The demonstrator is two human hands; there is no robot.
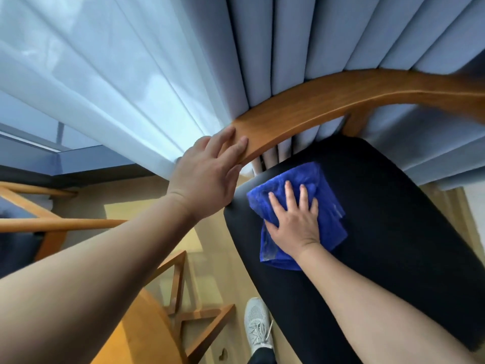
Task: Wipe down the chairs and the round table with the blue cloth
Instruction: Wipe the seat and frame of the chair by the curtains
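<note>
We lose the chair's back rail (pixel 341 101) to blur toward the right edge. Our right hand (pixel 295 223) hides the middle of the blue cloth (pixel 329 206). The round table (pixel 136 332) is cut off near left.

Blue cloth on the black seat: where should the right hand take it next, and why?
Probably sweep it rightward across the seat. The right hand presses the blue cloth flat near the seat's left rear corner, most of the seat lies bare to its right, and the left hand rests on the wooden backrest.
</note>
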